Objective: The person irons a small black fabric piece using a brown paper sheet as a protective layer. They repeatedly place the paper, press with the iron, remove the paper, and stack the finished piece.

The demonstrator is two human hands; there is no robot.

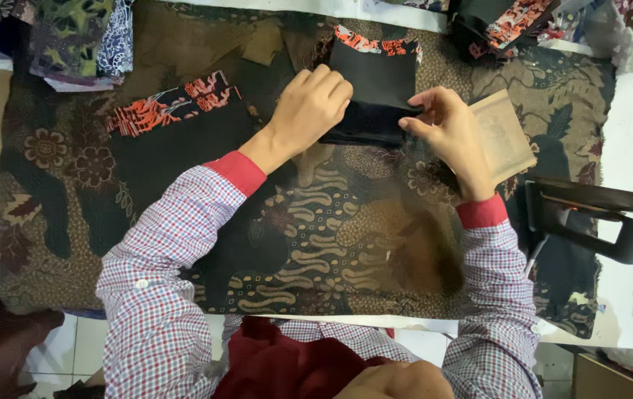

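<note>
We fold a black fabric piece on the batik-covered bench.

Near the upper middle of the frame, our left hand [310, 103] is curled into a loose fist, knuckles pressing down on the black fabric piece [375, 85], seemingly to pin it flat, while our right hand [453, 137] pinches its lower right edge between thumb and fingertips, probably to keep the fold. A tan cardboard template [507, 137] lies just under that hand. A black iron [590, 218] rests at right, and another red-trimmed black piece [176, 118] at left.
</note>
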